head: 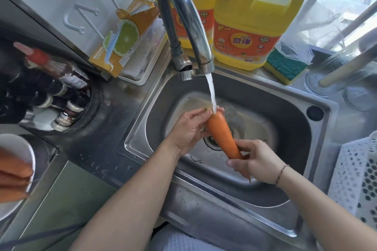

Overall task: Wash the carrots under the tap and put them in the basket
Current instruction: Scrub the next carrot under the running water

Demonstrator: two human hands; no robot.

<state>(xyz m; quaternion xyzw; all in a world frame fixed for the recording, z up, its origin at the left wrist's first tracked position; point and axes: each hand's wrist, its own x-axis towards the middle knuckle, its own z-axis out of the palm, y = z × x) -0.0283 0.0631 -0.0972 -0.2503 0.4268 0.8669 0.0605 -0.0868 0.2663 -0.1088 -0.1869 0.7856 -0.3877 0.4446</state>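
Observation:
An orange carrot (222,134) hangs over the steel sink (289,108), thick end up under the running water from the chrome tap (183,16). My left hand (189,130) grips the thick top end, fingers curled round it. My right hand (257,163) grips the thin lower end. More carrots (12,177) lie on a white plate (24,149) at the far left. A white perforated basket (359,179) stands at the right edge, its inside mostly out of view.
Two yellow detergent jugs (251,26) and a green-yellow sponge (285,67) stand behind the sink. An orange box (124,40) and sauce bottles (59,71) crowd the left counter. Glass lids (346,87) lie at the right rear.

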